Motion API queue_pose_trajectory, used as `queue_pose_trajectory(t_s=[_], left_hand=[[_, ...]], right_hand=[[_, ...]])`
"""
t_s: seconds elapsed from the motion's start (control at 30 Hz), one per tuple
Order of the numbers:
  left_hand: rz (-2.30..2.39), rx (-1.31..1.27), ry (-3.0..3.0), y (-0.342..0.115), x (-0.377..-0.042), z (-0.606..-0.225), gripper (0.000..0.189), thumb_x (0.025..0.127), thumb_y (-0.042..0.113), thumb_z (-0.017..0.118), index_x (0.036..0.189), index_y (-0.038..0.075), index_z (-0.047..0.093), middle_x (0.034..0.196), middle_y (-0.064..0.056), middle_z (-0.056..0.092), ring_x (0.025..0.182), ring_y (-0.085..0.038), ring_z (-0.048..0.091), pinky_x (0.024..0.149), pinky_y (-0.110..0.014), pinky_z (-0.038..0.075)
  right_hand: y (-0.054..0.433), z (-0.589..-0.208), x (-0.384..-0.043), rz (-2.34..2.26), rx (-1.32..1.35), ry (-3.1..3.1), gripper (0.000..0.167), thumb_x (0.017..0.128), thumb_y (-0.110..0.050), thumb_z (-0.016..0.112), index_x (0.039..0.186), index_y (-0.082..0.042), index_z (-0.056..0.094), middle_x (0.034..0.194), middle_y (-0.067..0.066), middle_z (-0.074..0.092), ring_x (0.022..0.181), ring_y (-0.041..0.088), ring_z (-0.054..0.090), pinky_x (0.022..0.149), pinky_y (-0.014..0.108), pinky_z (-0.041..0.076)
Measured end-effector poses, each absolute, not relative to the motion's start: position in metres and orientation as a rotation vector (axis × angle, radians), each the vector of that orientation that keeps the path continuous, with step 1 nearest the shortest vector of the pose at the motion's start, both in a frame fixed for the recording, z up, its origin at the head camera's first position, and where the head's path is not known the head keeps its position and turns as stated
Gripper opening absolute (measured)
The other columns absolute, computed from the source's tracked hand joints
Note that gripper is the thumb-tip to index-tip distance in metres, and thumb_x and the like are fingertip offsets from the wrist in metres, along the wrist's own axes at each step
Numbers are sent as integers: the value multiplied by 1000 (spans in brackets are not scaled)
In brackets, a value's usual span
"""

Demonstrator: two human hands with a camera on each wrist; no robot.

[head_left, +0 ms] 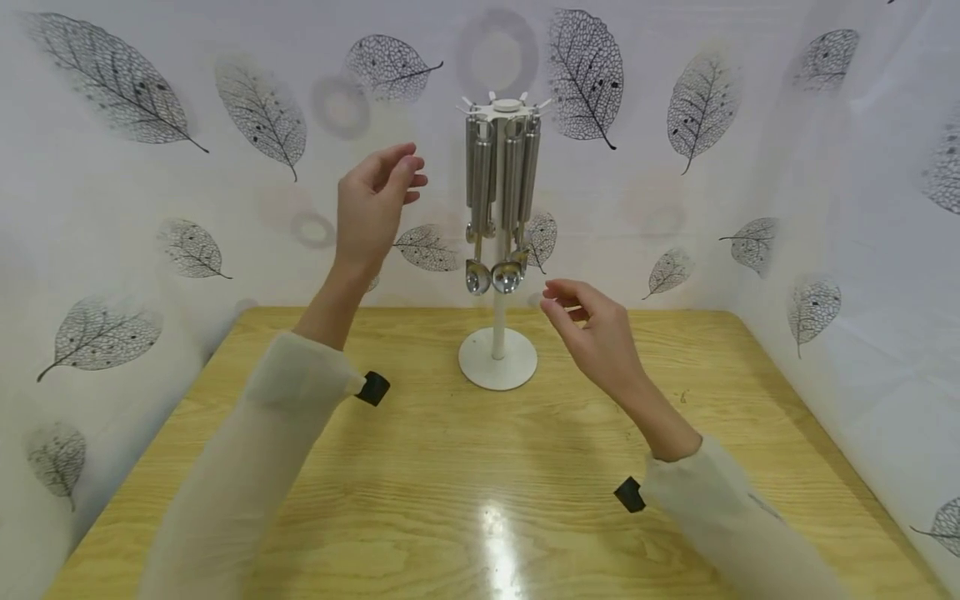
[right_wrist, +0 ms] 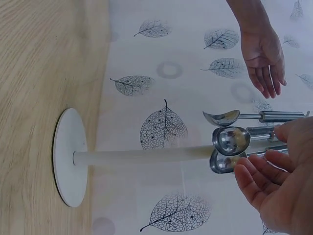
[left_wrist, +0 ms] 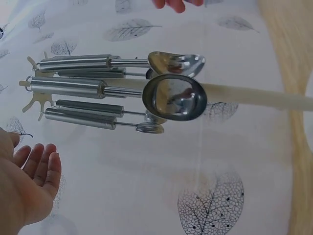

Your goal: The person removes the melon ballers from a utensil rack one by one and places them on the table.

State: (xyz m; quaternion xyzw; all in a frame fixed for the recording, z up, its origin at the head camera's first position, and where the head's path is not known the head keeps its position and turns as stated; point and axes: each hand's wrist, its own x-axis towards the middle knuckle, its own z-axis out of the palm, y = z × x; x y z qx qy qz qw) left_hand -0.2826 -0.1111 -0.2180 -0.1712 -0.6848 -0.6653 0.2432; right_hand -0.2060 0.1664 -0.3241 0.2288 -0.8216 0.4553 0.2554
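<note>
A white stand [head_left: 498,360] with a round base and a hooked top holds several metal ice cream scoops [head_left: 507,275], hung by their handles with the bowls down. My left hand [head_left: 375,204] is raised to the left of the handles, fingers loosely bent and holding nothing. Lower, to the right of the scoop bowls, my right hand [head_left: 596,333] has relaxed fingers and also holds nothing. In the left wrist view the scoop bowls [left_wrist: 175,98] show close up, apart from the left hand [left_wrist: 29,186]. The right wrist view has the right hand [right_wrist: 279,181] overlapping some handles; contact there cannot be told.
The stand is on a wooden table [head_left: 465,467], near its back edge. A pale cloth [head_left: 615,208] with a leaf pattern hangs behind and at both sides. Black pieces [head_left: 372,388] stick out from both sleeve cuffs.
</note>
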Motion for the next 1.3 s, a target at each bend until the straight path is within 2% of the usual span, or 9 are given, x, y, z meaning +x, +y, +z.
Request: queue_pose_trajectory(t_s=[0.27,0.43,0.77,1.3], left_hand=[[-1916,-464,-1782,-97,-293,-198,30,108,9,63,133,-6,67,120,-18,72,102,-24,71,94,-31,59],[-1924,-470,-1782,-89,-298,-190,31,108,9,64,135,-6,66,124,-20,71,102,-23,70,95,-31,58],[-1929,-502,-1785,-77,-303,-180,33,105,10,69,136,0,69,129,-17,71,100,-22,70,95,-31,58],[-2017,-491,-1720,-65,-308,-173,21,103,4,70,121,-6,75,112,-15,77,91,-19,73,90,-29,60]], right_hand=[[154,-312,-210,1293,660,-2180,28,103,-6,71,129,5,70,117,16,75,98,26,72,80,22,55],[143,-305,-215,1331,666,-2174,27,104,-6,69,127,8,69,115,18,74,98,27,71,79,24,55],[126,-294,-223,1381,677,-2162,27,104,-7,69,127,8,69,114,16,75,100,27,70,81,27,56],[109,-279,-230,1396,703,-2134,30,105,-7,67,130,9,68,117,18,75,101,26,70,82,28,57]])
